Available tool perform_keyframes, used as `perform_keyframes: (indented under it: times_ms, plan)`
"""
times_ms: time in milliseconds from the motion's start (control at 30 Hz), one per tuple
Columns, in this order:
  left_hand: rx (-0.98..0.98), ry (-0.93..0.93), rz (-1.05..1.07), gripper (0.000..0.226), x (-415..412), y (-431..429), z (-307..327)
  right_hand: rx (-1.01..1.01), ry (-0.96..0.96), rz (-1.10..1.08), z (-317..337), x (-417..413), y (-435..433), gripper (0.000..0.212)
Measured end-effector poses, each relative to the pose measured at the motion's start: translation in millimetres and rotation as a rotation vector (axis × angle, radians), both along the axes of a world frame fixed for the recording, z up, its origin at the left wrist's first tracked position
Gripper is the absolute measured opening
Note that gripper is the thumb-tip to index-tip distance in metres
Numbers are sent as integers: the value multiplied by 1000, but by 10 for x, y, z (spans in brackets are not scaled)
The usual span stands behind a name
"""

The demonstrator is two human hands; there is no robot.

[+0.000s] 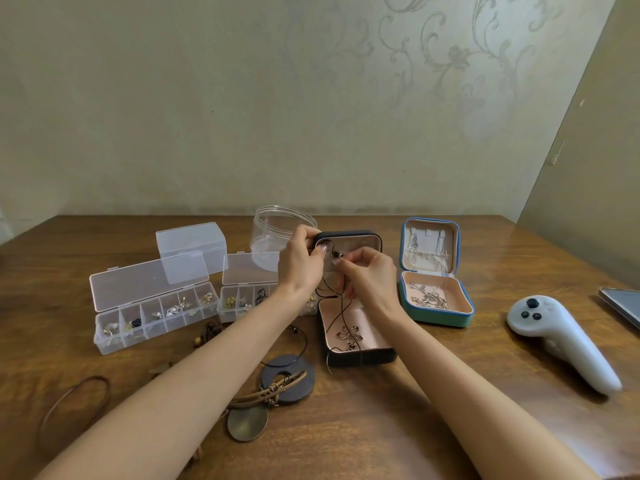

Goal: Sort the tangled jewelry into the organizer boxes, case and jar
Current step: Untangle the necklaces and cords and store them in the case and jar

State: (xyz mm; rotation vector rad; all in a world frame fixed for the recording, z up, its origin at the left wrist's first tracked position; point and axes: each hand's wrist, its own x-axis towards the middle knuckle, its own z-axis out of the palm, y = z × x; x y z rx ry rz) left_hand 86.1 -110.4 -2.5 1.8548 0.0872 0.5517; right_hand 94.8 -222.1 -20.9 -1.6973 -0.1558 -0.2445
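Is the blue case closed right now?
No, the blue case stands open, its lid upright with chains hanging inside.

dark cord necklace [343, 306] over open black case [360, 355]

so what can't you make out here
Head view:
Ends of dark cord: under left hand and right hand fingers.
Right end of small organizer box: behind left wrist.
Flat device: cut by right edge.
Pieces in long organizer box: too small.
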Motion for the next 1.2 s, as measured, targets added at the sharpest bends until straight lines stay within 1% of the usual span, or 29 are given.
perform_keyframes:
  times_ms: [133,233,333,433,533,600,667,767,833,900,1033,1133,1200]
  plan:
    - [87,-1,-39,23,-27,17,54,-6,-19,-8,-60,-9,-36,13]
    - [189,43,-83,32,-34,57,95,16,-16,-3,-59,-39,-45,12]
    - [268,74,-67,36,-50,64,97,-39,-11,-10,-48,-82,-35,12]
    - [285,73,-34,38,-48,72,83,-88,49,22,-20,-133,2,18]
    - [295,70,-16,40,-34,79,72,65,170,131,25,-173,2,14]
    - [298,69,-14,40,-35,76,70,151,208,182,50,-183,-16,9]
    - [291,66,-14,41,-40,72,73,158,213,206,53,-187,-17,8]
    - [274,62,-29,41,-42,70,74,110,205,215,15,-190,5,8]
    - [255,59,-35,39,-45,69,75,26,167,193,-27,-178,-4,8]
    - [227,52,-40,37,-41,67,71,-109,85,156,-75,-162,-42,7]
    - [205,58,-28,35,-30,57,71,-472,-166,76,-133,-144,-134,9]
    - [199,78,-25,33,-32,55,69,-765,-396,110,-179,-134,-176,11]
    - [201,86,-41,31,-40,61,71,-893,-475,151,-188,-121,-183,10]
